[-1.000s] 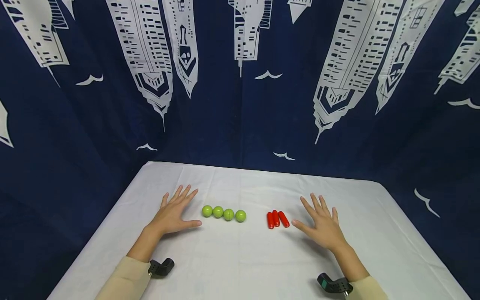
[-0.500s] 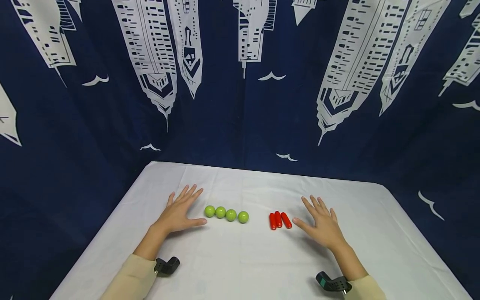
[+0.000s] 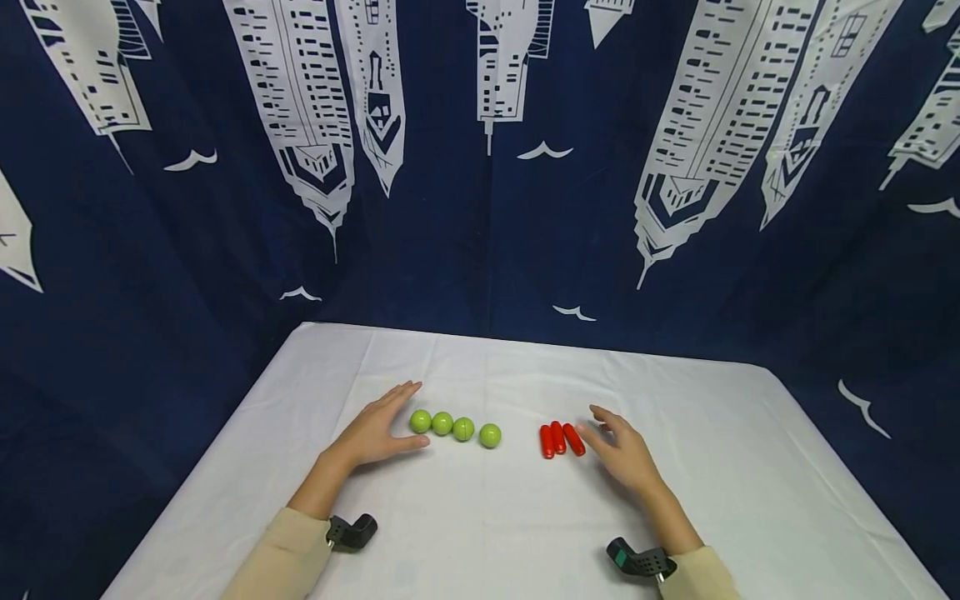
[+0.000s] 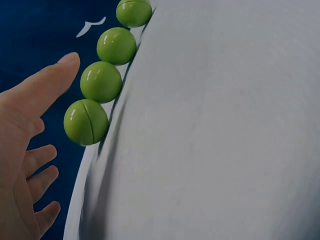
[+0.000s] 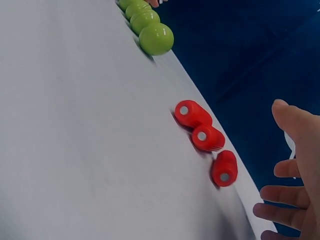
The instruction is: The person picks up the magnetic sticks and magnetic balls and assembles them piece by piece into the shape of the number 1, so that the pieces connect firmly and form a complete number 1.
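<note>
Several glossy green balls lie in a row on the white table; the rightmost one sits slightly apart. Close to the left end of that row is my left hand, thumb and fingers spread around the side of the balls, holding nothing. In the left wrist view its thumb points toward the balls, apart from them. Three small red cylinders with grey round spots on their ends lie close together further right. Beside them my right hand hovers with loosely bent fingers, its thumb near the rightmost cylinder.
A white cloth covers the table. Behind it hangs a dark blue curtain with white building prints. Black devices are strapped on the left wrist and the right wrist.
My left hand has moved right toward the green balls, its fingers drawn closer together. My right hand has moved left toward the red cylinders, with its fingers bending.
</note>
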The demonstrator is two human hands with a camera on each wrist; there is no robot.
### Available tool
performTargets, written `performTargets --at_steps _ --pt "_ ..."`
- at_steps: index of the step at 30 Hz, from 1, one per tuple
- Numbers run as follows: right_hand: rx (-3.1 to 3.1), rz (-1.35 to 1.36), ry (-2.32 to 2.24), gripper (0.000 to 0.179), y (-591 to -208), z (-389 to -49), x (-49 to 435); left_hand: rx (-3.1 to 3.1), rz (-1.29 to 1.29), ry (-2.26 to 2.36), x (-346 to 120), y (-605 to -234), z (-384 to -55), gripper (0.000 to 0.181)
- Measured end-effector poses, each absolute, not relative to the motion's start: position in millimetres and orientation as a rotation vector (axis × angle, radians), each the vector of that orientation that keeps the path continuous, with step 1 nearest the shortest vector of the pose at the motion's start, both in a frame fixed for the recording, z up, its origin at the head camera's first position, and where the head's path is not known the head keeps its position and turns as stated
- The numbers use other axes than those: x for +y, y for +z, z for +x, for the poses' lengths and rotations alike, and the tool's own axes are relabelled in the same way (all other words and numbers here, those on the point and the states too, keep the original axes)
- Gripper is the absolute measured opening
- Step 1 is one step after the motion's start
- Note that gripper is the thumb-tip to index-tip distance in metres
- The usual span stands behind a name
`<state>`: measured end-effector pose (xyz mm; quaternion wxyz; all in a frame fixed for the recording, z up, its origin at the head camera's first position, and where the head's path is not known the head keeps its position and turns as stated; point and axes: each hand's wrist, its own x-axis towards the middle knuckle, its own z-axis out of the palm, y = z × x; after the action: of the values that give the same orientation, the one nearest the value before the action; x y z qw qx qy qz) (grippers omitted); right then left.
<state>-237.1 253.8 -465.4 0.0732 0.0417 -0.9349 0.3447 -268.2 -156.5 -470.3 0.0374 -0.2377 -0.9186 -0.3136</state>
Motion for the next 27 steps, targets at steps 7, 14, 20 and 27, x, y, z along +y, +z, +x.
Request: performTargets --at_steps 7,14,20,27 --pt "-2.745 0.085 1.073 0.046 -475.6 -242.1 242.1 -2.799 -0.719 -1.085 -145.4 -473.4 -268.2 0.079" --pt "-2.706 0.111 1.05 0.033 -482.8 -244.2 237.8 -2.75 -0.722 -1.134 -139.1 -478.8 -269.6 0.061" --pt "-2.703 0.104 1.03 0.03 -486.0 -245.3 235.2 -2.736 -0.683 -1.139 -136.3 -481.7 -270.5 0.051" --pt "-2.706 0.12 0.979 0.028 -486.9 -245.6 233.9 -2.73 -0.652 -1.14 -133.7 -480.9 -269.6 0.04"
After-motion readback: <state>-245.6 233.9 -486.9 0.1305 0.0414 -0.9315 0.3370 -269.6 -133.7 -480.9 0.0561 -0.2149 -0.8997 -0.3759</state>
